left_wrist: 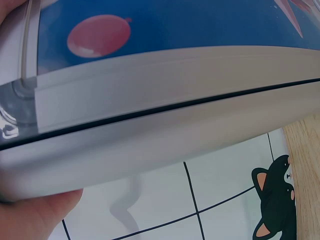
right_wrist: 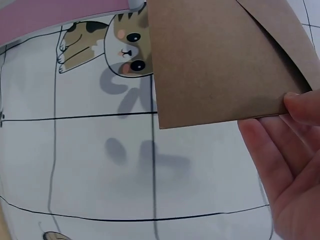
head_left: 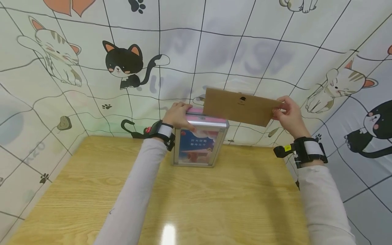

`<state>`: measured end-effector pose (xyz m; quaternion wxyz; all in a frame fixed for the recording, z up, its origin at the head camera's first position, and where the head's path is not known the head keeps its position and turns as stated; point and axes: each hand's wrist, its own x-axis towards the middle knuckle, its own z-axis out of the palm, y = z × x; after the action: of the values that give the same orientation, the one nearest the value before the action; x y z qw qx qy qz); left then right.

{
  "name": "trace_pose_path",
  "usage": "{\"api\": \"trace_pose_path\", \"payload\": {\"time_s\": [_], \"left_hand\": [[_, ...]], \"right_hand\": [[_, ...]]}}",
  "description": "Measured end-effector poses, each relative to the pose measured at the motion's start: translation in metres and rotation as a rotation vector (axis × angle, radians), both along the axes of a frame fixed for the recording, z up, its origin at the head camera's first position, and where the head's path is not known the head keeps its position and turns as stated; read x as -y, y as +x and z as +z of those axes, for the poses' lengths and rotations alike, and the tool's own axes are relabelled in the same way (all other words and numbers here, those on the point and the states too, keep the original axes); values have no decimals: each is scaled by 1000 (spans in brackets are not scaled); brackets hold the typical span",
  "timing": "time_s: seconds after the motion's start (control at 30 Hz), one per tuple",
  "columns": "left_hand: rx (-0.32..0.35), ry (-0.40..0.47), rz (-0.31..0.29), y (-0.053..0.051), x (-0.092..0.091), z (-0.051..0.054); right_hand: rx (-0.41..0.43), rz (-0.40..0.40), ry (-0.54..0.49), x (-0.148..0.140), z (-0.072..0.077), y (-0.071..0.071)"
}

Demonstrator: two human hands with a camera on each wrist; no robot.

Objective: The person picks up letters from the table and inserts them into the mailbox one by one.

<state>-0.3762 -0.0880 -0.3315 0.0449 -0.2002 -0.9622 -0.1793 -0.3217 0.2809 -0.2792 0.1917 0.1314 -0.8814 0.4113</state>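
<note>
A box (head_left: 200,146) with a silver frame, a pink top and a blue poster on its front stands upright at the back of the table. My left hand (head_left: 178,115) grips its top left corner, thumb at the front and fingers over the top. In the left wrist view the box's pale side (left_wrist: 165,95) fills much of the picture, with fingers at both faces. My right hand (head_left: 289,114) pinches the right end of a flat brown paper envelope (head_left: 237,107). The envelope's left end is over the pink top and hides part of it; whether they touch I cannot tell.
Behind the table a white cloth (head_left: 226,51) printed with cats and black grid lines hangs as a backdrop and continues along both sides. The wood-grain tabletop (head_left: 229,197) spreads out in front of the box. Both wrists wear strapped cameras.
</note>
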Motion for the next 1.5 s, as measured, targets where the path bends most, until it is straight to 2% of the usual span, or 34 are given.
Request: {"api": "trace_pose_path", "payload": {"time_s": [0.47, 0.7, 0.83, 1.3, 1.5], "left_hand": [[11, -2, 14, 2, -1, 1], [11, 2, 12, 5, -1, 3], [5, -3, 8, 5, 0, 2], [4, -27, 10, 0, 0, -1], [5, -31, 8, 1, -1, 0]], "right_hand": [[-36, 13, 270, 22, 53, 3], [-202, 56, 482, 41, 76, 4], [-264, 80, 609, 54, 86, 3], [-321, 169, 914, 99, 118, -3], [-286, 165, 1057, 127, 132, 0]]}}
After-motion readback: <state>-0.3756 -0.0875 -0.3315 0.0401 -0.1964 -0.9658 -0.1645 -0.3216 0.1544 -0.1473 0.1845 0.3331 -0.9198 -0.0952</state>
